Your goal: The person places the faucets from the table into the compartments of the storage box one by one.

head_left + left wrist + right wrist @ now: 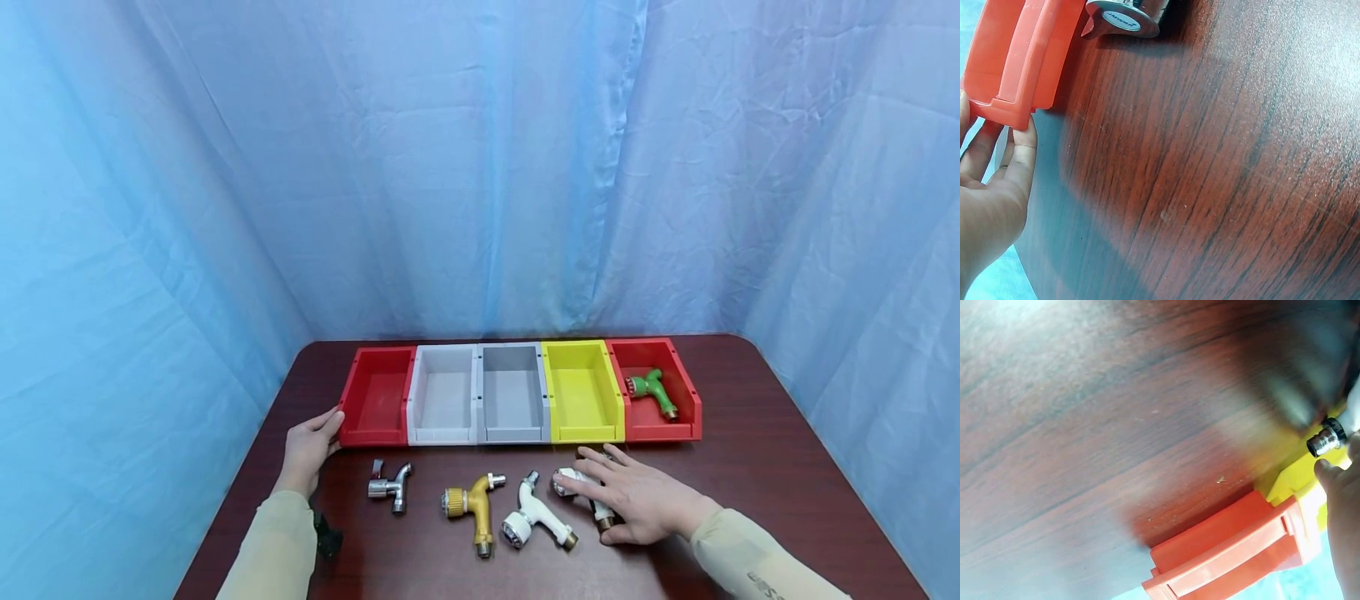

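Observation:
My left hand (309, 448) grips the front left corner of the leftmost red bin (375, 396), its fingertips (1024, 134) at the bin's lower edge. My right hand (645, 498) lies spread over a white tap (602, 512), fingers fairly straight and partly hiding it. In the right wrist view that tap's threaded end (1322, 442) shows beside the thumb. Left of this hand lie a white tap (536, 512), a golden-yellow tap (478, 508) and a chrome tap (392, 486). A green tap (654, 392) rests inside the rightmost red bin (688, 417).
Between the red bins stand a white bin (444, 435), a grey bin (513, 435) and a yellow bin (587, 435), all side by side in one row. They stand along the back of the dark wood table (420, 575). Blue curtains (480, 167) hang behind and at both sides.

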`<state>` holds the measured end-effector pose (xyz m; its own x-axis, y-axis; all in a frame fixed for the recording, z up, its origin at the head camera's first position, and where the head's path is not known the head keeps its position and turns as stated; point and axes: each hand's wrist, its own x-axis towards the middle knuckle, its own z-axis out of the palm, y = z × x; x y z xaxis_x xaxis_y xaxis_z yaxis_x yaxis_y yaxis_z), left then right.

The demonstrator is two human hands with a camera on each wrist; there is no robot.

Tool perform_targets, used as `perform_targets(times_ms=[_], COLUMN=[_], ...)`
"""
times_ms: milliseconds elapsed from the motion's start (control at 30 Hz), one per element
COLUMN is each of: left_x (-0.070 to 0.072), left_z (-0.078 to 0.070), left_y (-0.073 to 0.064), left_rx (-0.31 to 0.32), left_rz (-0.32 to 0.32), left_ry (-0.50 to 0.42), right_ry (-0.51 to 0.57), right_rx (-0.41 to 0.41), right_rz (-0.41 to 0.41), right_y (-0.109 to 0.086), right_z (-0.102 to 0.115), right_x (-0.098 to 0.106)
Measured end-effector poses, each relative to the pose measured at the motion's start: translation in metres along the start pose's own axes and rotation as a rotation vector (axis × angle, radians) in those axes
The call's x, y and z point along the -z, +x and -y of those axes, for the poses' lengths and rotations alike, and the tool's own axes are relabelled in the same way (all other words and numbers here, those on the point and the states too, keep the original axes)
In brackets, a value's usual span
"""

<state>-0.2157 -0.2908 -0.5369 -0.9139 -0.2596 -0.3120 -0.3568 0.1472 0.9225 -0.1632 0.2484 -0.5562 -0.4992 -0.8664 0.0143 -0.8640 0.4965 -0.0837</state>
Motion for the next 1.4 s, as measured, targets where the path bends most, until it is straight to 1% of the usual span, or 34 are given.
perform_targets(times_ms=[233,367,533,700,833,933,1000,1200,1400], left_x=[-0.001,-0.001,0.0,0.0,0.0,0.0,-0.001,-0.001,-0.001], left_z=[0.0,-0.001,-0.001,-0.001,-0.001,-0.001,-0.001,0.0,-0.001], left_y=[0.0,-0.001,-0.002,-0.002,-0.003,-0.002,-0.002,-0.002,-0.002], left_rx=[-0.003,-0.002,-0.002,0.0,-0.004,-0.005,-0.004,-0.002,-0.006], left_rz=[-0.001,-0.002,-0.001,0.001,0.0,-0.002,-0.003,-0.003,-0.003], left_ry=[0.0,0.003,0.004,0.01,0.01,0.007,0.004,-0.001,-0.001], right_ry=[0.02,0.043,0.054,0.07,0.083,0.078,0.06,-0.039,-0.118], right_rx=[-0.015,-0.033,-0.06,-0.099,-0.11,-0.095,-0.077,0.0,0.018], right_rz=[-0.018,-0.01,0.001,0.032,0.024,-0.008,-0.045,-0.177,-0.247], right_y=[-0.002,-0.002,-0.002,-0.001,0.001,0.001,0.001,0.001,0.004], right_z=[-0.002,-0.003,-0.003,-0.001,0.0,0.001,0.002,0.002,0.0], right_x=[-0.008,-0.011,-0.012,-0.011,-0.009,-0.008,-0.007,-0.008,-0.003])
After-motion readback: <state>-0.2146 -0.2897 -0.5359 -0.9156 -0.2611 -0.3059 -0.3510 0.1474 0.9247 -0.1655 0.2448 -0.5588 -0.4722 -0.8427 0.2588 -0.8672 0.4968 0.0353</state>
